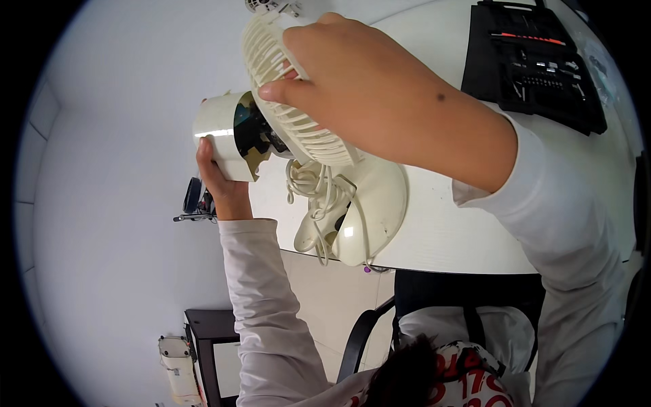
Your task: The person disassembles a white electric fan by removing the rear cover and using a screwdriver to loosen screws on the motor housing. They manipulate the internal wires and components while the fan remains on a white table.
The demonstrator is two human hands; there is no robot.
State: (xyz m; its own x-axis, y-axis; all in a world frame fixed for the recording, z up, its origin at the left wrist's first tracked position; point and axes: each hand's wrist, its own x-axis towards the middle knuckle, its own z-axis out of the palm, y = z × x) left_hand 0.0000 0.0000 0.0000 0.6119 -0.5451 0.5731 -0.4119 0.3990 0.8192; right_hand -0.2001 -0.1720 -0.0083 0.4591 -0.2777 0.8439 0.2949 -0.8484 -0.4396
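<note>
My left hand (220, 183) grips a cream cylindrical fan motor housing (215, 149), thumb along its near side; dark inner parts show at its open right end. My right hand (346, 88) is closed on the cream slatted fan grille (264, 51), which tilts beside the housing, with thumb and fingertips at the slats. Below them the cream fan base (376, 210) lies on the white table (454, 230), with a coiled cream cable (305, 176) over it.
An open black tool case (498, 74) lies at the back right. Dark items (192, 197) sit at the table's left edge, beside the wall. Below are a black chair (363, 332) and a dark cabinet (207, 319). Small metal parts (264, 5) show at the top.
</note>
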